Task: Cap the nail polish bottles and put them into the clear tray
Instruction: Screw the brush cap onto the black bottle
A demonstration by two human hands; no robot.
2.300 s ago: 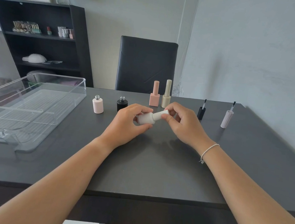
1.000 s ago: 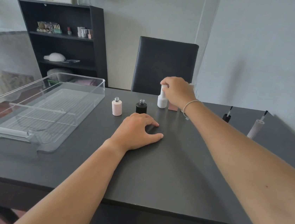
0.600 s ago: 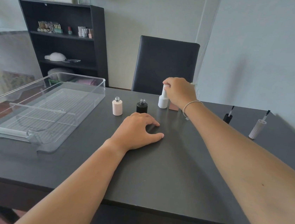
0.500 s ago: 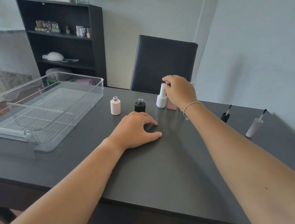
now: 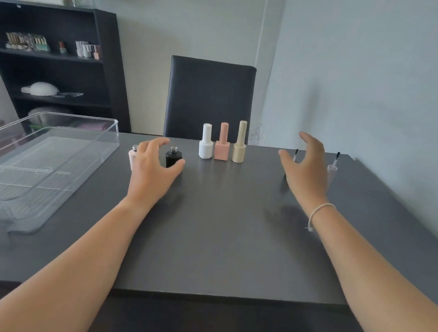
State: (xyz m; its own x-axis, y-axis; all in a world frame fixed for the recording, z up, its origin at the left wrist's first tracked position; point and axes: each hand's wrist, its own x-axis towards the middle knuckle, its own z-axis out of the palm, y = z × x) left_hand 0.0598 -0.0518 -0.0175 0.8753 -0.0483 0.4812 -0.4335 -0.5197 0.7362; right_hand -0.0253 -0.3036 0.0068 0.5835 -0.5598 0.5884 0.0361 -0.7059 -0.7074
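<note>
Two spread, empty hands, left hand beside black bottle, right hand near brush caps

Left hand — centre-left of frame, palm down, fingers spread and curled, nothing gripped. Right hand — centre-right, raised edge-on, fingers splayed apart and empty. Both forearms extend from the lower corners.

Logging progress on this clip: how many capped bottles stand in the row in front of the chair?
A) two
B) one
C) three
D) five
C: the white bottle, the pink bottle and the beige bottle stand capped, side by side.
</note>
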